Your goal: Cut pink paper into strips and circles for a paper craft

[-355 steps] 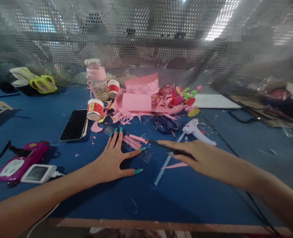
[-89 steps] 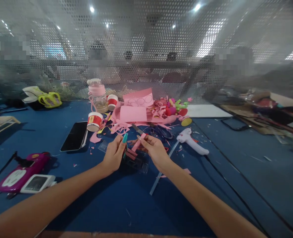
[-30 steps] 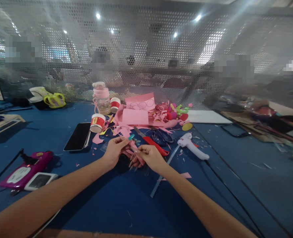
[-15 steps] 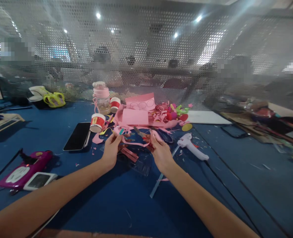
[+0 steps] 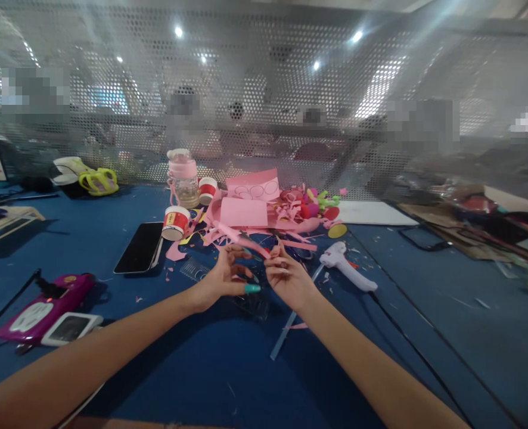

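Two hands meet above the blue tabletop (image 5: 165, 357) in your head view: your left hand (image 5: 221, 279) and right hand (image 5: 288, 277) each pinch a grip on one pink paper strip (image 5: 246, 243), held just before the pink paper pile (image 5: 246, 211), glue gun (image 5: 347, 266) beside.

I see the phone (image 5: 139, 246) lying left of my hands, the glue gun (image 5: 345, 266) right of them, the paper pile (image 5: 255, 210) behind.
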Action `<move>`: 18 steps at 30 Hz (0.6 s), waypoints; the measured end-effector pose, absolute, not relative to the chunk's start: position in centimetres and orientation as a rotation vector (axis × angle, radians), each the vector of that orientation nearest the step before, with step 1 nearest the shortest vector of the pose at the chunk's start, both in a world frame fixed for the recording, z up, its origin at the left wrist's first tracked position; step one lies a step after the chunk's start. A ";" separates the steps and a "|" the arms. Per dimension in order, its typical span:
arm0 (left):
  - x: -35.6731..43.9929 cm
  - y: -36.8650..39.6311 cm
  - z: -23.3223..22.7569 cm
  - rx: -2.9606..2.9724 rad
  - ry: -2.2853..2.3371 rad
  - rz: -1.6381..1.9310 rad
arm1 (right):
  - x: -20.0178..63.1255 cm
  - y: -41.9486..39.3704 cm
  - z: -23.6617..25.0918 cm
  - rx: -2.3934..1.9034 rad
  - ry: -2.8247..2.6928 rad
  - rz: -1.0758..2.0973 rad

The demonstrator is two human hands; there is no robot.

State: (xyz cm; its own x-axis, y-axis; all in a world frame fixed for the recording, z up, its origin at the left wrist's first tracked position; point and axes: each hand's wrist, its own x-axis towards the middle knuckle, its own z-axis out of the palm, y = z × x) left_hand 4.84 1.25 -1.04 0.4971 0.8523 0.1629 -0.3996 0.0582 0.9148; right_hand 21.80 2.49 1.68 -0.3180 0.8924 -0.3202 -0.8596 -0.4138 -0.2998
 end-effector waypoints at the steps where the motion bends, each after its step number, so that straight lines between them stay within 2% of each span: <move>1: 4.8 1.1 -1.0 1.204 0.455 0.960 | 21.8 2.5 1.6 -0.530 -0.081 1.935; 11: 4.8 1.7 -1.1 1.149 0.604 0.972 | 20.8 2.0 0.6 -0.731 -0.536 1.762; 18: 4.8 1.6 -0.9 1.022 0.549 1.019 | 20.3 1.5 0.5 -0.737 -0.727 1.768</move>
